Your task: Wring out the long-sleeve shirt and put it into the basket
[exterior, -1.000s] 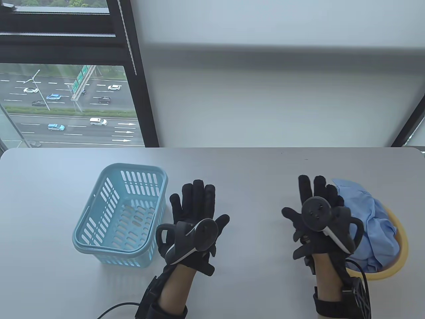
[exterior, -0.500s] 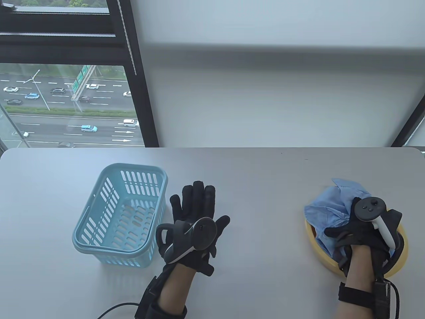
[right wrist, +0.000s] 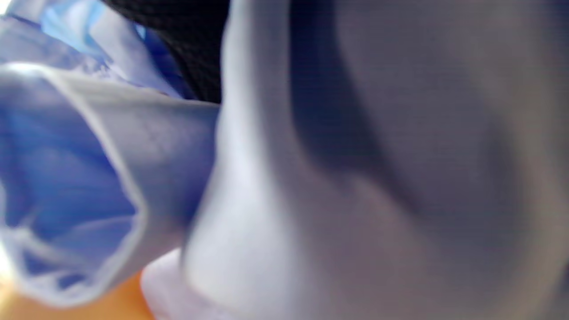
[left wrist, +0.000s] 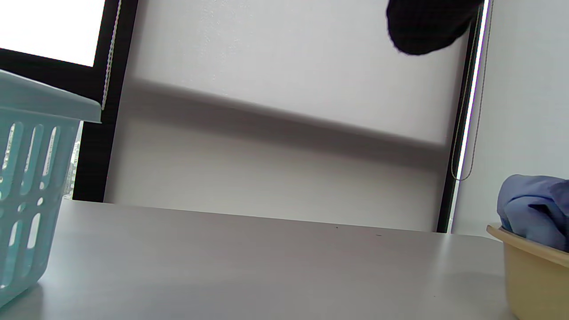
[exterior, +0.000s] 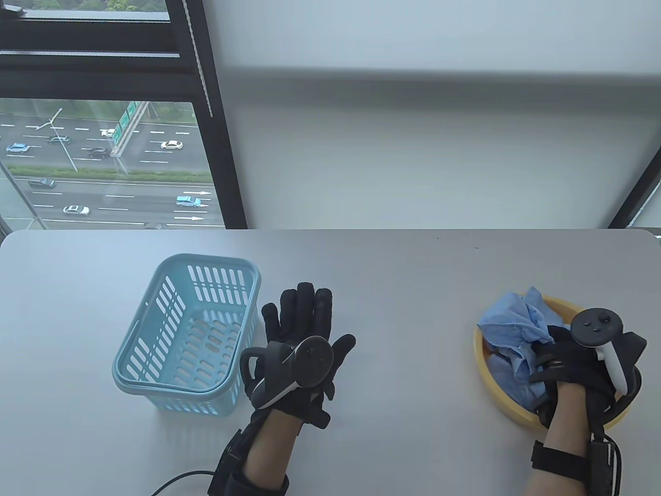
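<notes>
Just left of the left hand (exterior: 302, 343) stands a pale blue plastic basket with slotted walls (exterior: 150, 330), sitting open-topped on the grey counter (exterior: 403, 279), with nothing visible inside it. It looks placed there as the drop-off point, within easy reach once the garment is ready.

That left hand lies palm-down, fingers straight and spread, holding nothing. My judgement is that it is parked and waiting, since wringing will need both hands on the cloth.

Between the two hands the counter shows only bare surface.

Under the right hand (exterior: 578, 361) sits a round yellow plastic basin (exterior: 488, 369), and crumpled inside it is the light blue long-sleeve shirt (exterior: 514, 323), bunched up so that its folds rise above the rim on the side toward the left hand. The right hand is down in the basin, fingers curled into the fabric and gripping a bundle of it; the right wrist view is almost filled with blurred blue cloth pressed close, which fits a firm hold, though exactly how much fabric the fingers enclose is hard to tell.

So the shirt is still in the basin, and the grab seems meant to lift it out. The basket has not yet received anything.
</notes>
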`<action>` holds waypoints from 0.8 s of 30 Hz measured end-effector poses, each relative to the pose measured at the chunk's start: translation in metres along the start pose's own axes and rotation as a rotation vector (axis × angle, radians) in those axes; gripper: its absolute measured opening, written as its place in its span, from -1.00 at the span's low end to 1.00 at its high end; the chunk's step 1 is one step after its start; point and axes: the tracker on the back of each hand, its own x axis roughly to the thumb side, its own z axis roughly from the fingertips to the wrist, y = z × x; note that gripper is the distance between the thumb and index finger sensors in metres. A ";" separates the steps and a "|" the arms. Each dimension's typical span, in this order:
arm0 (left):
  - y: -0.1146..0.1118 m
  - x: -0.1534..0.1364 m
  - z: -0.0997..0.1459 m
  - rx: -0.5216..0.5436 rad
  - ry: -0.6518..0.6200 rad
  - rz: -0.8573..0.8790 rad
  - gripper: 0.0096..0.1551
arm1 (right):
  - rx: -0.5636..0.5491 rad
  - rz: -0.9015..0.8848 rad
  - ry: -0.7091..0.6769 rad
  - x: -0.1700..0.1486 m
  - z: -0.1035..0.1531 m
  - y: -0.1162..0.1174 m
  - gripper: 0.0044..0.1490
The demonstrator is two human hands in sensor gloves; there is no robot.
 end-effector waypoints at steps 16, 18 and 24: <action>0.012 -0.010 0.004 0.033 -0.002 0.091 0.06 | -0.054 -0.748 -0.619 0.066 0.070 -0.040 -0.48; 0.016 -0.010 0.006 0.045 -0.009 0.113 0.06 | -0.004 -0.722 -0.659 0.081 0.077 -0.034 -0.47; 0.028 -0.010 0.011 0.092 -0.067 0.250 0.05 | 0.032 -0.615 -0.709 0.117 0.098 -0.010 -0.43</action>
